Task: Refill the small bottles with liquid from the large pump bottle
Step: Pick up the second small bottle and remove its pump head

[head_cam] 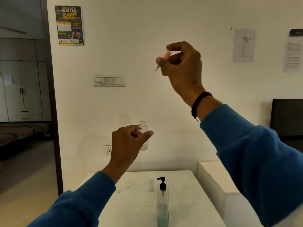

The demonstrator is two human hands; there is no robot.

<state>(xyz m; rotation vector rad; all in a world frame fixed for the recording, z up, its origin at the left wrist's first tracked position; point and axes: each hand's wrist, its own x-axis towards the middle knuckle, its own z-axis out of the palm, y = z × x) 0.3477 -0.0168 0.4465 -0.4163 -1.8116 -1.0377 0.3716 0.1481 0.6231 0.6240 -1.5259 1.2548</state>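
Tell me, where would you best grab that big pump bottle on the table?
Grip the pump bottle round its clear, straight-sided body, coming in level from the right. It stands upright, the black pump head on top is narrow, and a small bottle stands close behind-left.

A plain white wall (147, 30) fills the far side, carrying a dark poster (69, 25) at upper left, a switch panel (109, 81) near the middle and a power socket (108, 150) lower down. Two paper sheets (243, 45) hang at right. A doorway at left shows grey cupboards (21, 82). A white table (134, 207) stands near.
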